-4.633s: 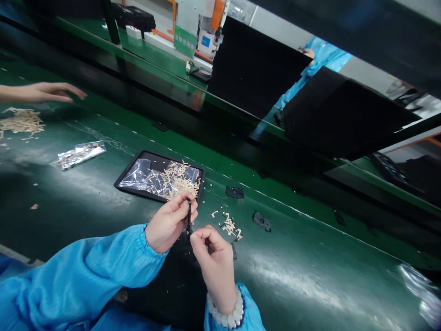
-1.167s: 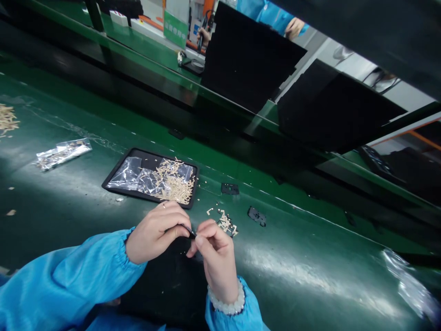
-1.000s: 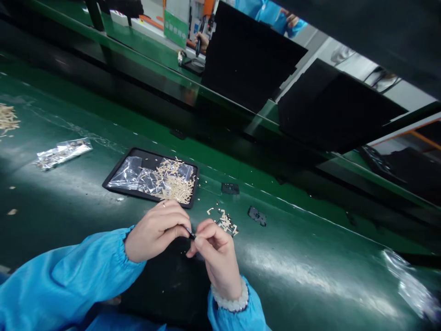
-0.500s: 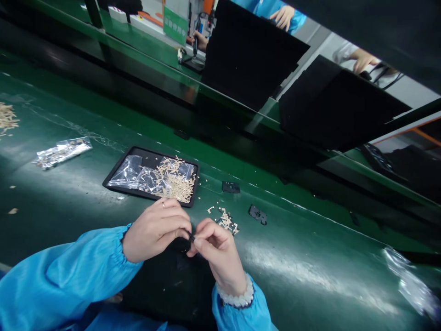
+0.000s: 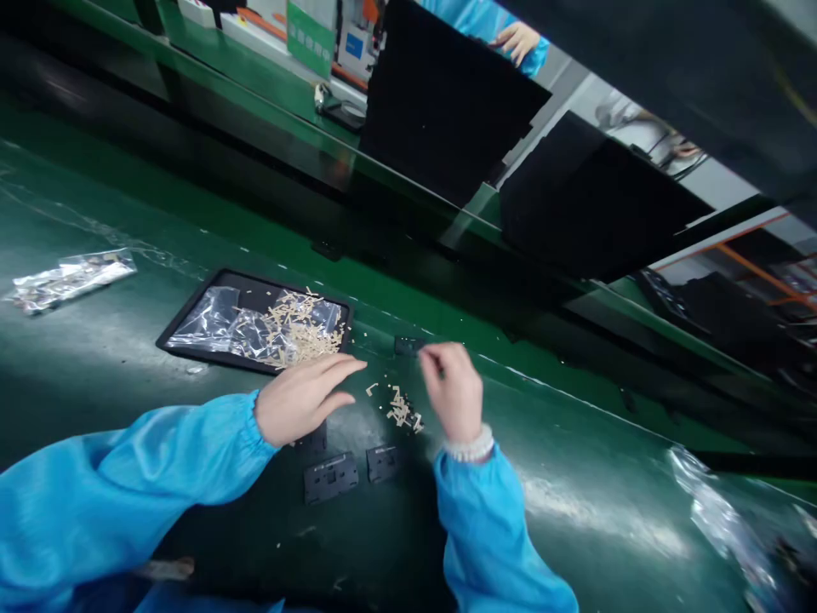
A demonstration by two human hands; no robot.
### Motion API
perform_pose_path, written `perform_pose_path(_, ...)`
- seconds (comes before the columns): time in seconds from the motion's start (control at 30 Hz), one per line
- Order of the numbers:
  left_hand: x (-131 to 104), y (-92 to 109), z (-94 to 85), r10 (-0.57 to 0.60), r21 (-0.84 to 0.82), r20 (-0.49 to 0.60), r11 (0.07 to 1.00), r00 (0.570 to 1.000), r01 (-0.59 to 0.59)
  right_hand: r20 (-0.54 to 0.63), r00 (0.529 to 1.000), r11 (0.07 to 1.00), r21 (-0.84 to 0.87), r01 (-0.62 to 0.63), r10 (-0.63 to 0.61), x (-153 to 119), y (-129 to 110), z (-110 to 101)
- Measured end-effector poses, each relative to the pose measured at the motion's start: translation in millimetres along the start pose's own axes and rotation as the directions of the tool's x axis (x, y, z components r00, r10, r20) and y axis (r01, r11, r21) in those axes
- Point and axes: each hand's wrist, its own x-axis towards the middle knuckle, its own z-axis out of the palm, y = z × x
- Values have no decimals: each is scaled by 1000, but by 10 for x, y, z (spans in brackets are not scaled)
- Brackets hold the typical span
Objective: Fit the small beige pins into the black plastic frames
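My left hand (image 5: pixel 307 398) hovers over the bench with its fingers stretched out and nothing in them. Below it lie a black plastic plate with cutouts (image 5: pixel 330 479) and a smaller black plate (image 5: pixel 383 463). Another dark piece (image 5: pixel 316 438) is partly covered by the left hand. My right hand (image 5: pixel 455 390) is farther right with thumb and fingers drawn together; what they hold, if anything, cannot be seen. Just beyond its fingertips is a flat black part (image 5: pixel 406 345). Small tan L-shaped pieces (image 5: pixel 401 412) lie scattered between the hands.
A black tray (image 5: pixel 171 340) holds clear bags and many tan pieces. Left of it lies a bag of parts (image 5: pixel 77 279); clear plastic (image 5: pixel 715 511) lies at right. Dark panels (image 5: pixel 447 102) stand beyond the bench, with a co-worker's hand (image 5: pixel 518 41) behind them.
My hands have separated from the small black part they held together. The left has opened; the right has moved away to the right and forward. Black plates now show below them. The view has shifted right.
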Motion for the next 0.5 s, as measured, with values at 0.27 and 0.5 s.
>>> perform_pose_path(0.27, 821, -10, 476, 103, 284, 221, 945, 970, -165, -53, 986, 982, -100, -161, 157, 696, 893, 232)
perform_pose_path(0.5, 956, 15, 733, 137, 239, 271, 949, 953, -205, 28, 985, 976, 134, -170, 167, 112, 611, -16)
